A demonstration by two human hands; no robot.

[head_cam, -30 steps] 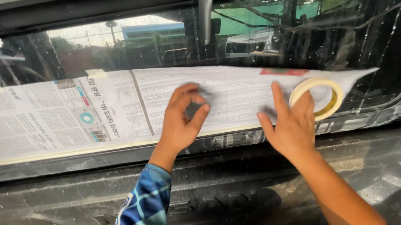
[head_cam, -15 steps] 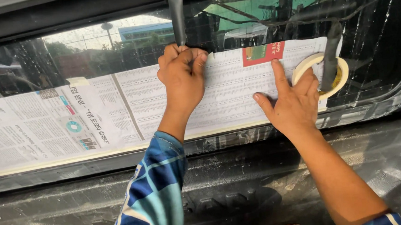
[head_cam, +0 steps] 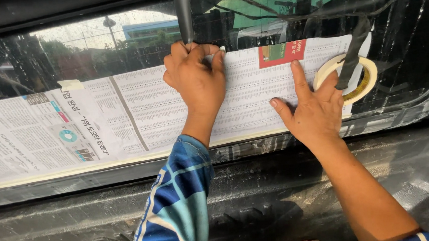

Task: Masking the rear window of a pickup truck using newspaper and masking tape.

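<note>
Grey-white printed newspaper (head_cam: 139, 115) with a red patch, cream tape roll (head_cam: 365, 76), blue-and-white striped sleeve (head_cam: 180, 202).

The left hand (head_cam: 197, 79) is raised with fingers curled and pinched together; the right hand (head_cam: 315, 112) is pressed flat, fingers spread.

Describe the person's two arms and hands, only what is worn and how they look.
The left hand is bare, with a long sleeve patterned in dark blue, light blue and white panels. The right hand is bare too, the forearm uncovered; a bit of blue and white sleeve shows at the bottom edge. No gloves or rings visible.
</note>
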